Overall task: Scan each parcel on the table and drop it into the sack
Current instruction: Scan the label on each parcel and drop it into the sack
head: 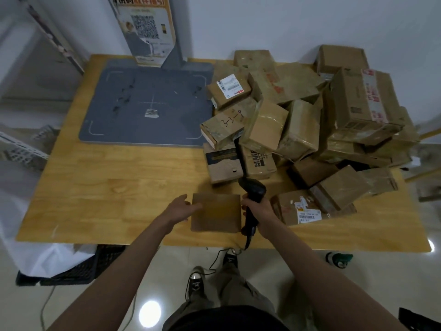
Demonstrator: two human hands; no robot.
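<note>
A flat brown cardboard parcel [216, 212] lies near the front edge of the wooden table [107, 187], its plain side up. My left hand [182, 207] touches the parcel's left edge with fingers stretched out. My right hand [259, 209] grips the handle of a black barcode scanner [253, 189], held just right of the parcel with its head pointing away from me. A big heap of taped brown parcels [310, 125] covers the right half of the table. The white sack [45, 256] hangs below the table's left front edge.
A grey scanning pad [148, 103] with an upright post [152, 32] sits at the back left. The scanner's cable [222, 256] drops to the floor by my shoes. A black crate [71, 271] stands under the sack. Metal shelving [21, 149] is at left.
</note>
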